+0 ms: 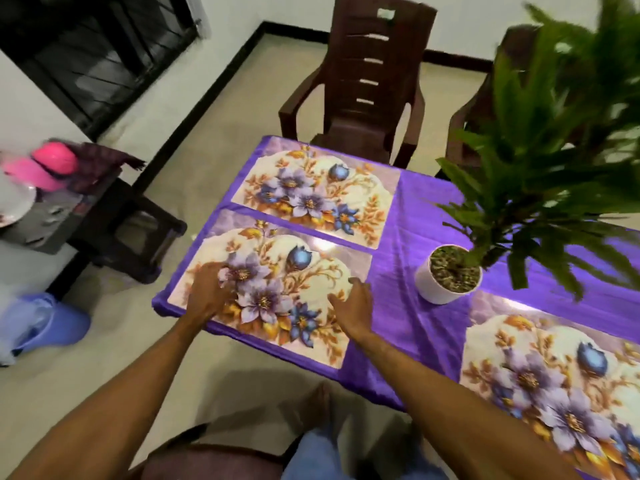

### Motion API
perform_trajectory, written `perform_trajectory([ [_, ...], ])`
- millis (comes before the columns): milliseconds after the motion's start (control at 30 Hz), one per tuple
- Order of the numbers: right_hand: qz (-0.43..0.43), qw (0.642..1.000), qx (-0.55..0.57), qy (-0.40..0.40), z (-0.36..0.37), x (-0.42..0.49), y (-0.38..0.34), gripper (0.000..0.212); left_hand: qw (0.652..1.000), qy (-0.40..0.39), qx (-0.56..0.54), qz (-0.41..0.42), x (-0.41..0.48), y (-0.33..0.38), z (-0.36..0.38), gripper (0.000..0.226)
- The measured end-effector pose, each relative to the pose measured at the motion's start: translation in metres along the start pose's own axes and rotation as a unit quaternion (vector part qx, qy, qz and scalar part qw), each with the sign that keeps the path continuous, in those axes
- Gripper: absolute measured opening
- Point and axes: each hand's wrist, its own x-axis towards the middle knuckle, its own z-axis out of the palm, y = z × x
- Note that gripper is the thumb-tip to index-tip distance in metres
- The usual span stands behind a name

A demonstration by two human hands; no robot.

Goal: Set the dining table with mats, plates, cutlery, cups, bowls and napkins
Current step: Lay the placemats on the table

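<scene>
Three floral place mats lie on the purple tablecloth point(426, 306). The near-left mat point(311, 268) sits by the table's left corner. My left hand point(207, 292) rests flat on its left part, fingers spread. My right hand point(353, 310) lies open on its right part. A second mat point(315, 192) lies just beyond it, and a third mat point(540, 379) lies at the right front. On a dark stool at the left I see a white plate point(15, 206) and pink cups point(52, 164).
A potted green plant in a white pot point(446, 275) stands mid-table, its leaves spreading over the right side. Two brown plastic chairs point(367, 84) stand at the far side. A dark stool point(131, 230) and a blue tub point(41, 323) are on the floor at the left.
</scene>
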Motion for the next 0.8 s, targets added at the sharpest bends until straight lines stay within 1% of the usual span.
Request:
perform_trajectory([
  [67, 0.028, 0.999, -0.014, 0.027, 0.009, 0.007, -0.01, 0.067, 0.999, 0.002, 0.021, -0.034, 0.019, -0.022, -0.004, 0.049],
  [100, 0.043, 0.998, -0.025, 0.038, 0.013, 0.01, -0.014, 0.068, 0.999, 0.015, 0.025, -0.046, 0.028, -0.031, -0.004, 0.052],
  [200, 0.086, 0.991, -0.067, 0.074, 0.024, 0.015, -0.021, 0.072, 0.997, 0.009, 0.038, -0.067, 0.038, -0.027, -0.017, 0.053],
  [300, 0.142, 0.983, -0.075, 0.094, 0.032, 0.017, -0.028, 0.079, 0.996, 0.017, 0.054, -0.072, 0.05, -0.036, -0.021, 0.057],
  [400, 0.202, 0.972, -0.073, 0.098, 0.036, 0.018, -0.034, 0.088, 0.994, 0.003, 0.073, -0.076, 0.064, -0.06, -0.013, 0.061],
  [433, 0.211, 0.97, -0.072, 0.101, 0.036, 0.018, -0.036, 0.09, 0.994, -0.006, 0.077, -0.078, 0.064, -0.055, -0.016, 0.06],
  [500, 0.221, 0.967, -0.072, 0.107, 0.037, 0.019, -0.038, 0.092, 0.991, -0.012, 0.07, -0.11, 0.059, -0.033, -0.03, 0.055],
  [567, 0.23, 0.963, -0.069, 0.12, 0.035, 0.019, -0.038, 0.09, 0.988, -0.01, 0.053, -0.142, 0.061, -0.026, -0.036, 0.063],
  [633, 0.234, 0.961, -0.058, 0.136, 0.033, 0.02, -0.036, 0.086, 0.989, -0.013, 0.033, -0.143, 0.063, -0.033, -0.041, 0.067],
  [667, 0.236, 0.96, -0.051, 0.143, 0.032, 0.02, -0.035, 0.084, 0.991, -0.002, 0.019, -0.135, 0.065, -0.041, -0.043, 0.066],
  [733, 0.232, 0.96, -0.03, 0.158, 0.028, 0.019, -0.033, 0.079, 0.993, 0.026, -0.004, -0.118, 0.066, -0.047, -0.047, 0.056],
  [800, 0.216, 0.961, 0.0, 0.171, 0.022, 0.016, -0.031, 0.067, 0.992, 0.059, -0.019, -0.109, 0.062, -0.042, -0.052, 0.038],
])
